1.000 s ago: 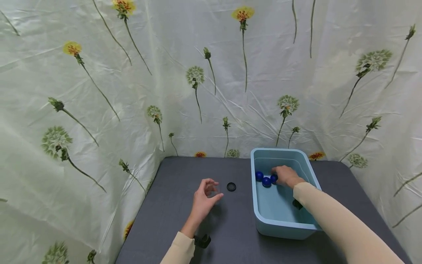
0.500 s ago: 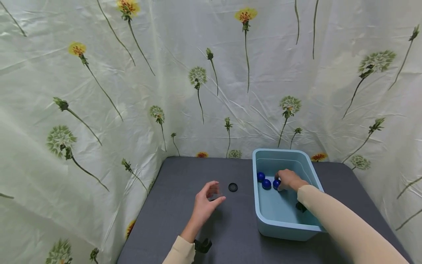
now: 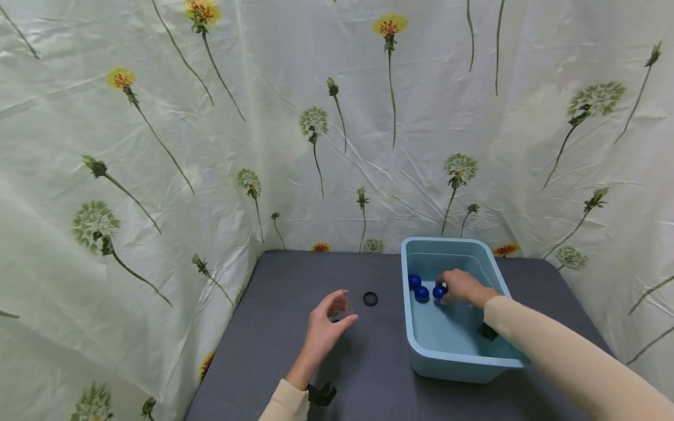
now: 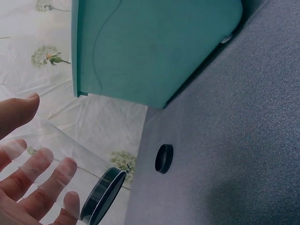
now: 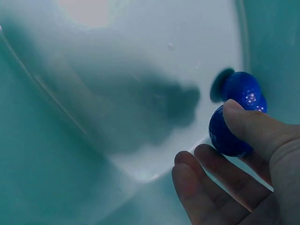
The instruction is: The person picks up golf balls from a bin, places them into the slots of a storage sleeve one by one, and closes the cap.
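Presently, your right hand [image 3: 459, 285] pinches a blue ball [image 3: 438, 293] inside the bin [image 3: 466, 358], toward its left edge and just beside two other balls [image 3: 421, 294], while your left hand [image 3: 322, 328] grips a clear jar [image 4: 90, 168] above the worktop [image 3: 381, 365], near a black lid [image 3: 370, 299].

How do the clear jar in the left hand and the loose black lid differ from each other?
The jar has clear walls and a black end; the lid is black all over. The jar is deep, the lid shallow. The left hand holds the jar, while the lid lies on the table. Both are round.
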Motion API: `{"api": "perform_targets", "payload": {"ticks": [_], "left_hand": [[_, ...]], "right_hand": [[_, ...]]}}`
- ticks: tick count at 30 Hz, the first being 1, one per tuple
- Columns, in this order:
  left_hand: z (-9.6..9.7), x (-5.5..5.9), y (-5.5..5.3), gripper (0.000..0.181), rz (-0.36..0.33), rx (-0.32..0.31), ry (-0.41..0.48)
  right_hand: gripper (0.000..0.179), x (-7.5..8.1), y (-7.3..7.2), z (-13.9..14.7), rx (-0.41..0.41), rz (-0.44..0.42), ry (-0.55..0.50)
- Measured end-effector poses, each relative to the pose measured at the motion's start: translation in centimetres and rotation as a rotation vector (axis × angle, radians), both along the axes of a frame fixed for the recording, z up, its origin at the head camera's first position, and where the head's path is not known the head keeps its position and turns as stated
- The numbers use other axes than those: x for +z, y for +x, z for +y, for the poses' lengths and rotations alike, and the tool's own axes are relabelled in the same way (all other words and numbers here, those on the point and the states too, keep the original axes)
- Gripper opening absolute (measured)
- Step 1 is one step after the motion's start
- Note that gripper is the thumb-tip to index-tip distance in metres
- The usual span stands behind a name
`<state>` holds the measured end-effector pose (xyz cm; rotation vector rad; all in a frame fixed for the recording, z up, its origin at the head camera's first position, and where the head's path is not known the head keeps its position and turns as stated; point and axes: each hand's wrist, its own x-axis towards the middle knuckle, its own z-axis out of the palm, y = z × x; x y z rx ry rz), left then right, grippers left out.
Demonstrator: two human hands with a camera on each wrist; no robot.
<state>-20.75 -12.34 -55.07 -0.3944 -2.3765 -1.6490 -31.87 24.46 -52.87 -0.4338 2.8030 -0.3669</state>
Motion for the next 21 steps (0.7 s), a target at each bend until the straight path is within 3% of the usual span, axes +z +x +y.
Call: {"api": "perform_targets", "payload": {"ticks": [2,9,15,21], "left_hand": [[0.0,0.0,0.1,0.055,-0.004,0.0,0.019],[0.7,3.2,1.7,0.055,-0.013,-0.012,0.043],[0.4,1.3,0.6,0.054,-0.04,0.011,0.045],[0.1,1.0,0.6,0.051,-0.026,-0.002,0.054]], "right_hand": [[0.043,0.2,0.3,0.1,0.008,0.011,-0.007],[0.039,1.8,1.1,0.4,0.058,0.054,-0.119],[0.036,3.5,2.1,0.1,0.068,0.055,-0.197],[0.035,4.4,3.0,0.0,0.05,0.067,-0.252]]}}
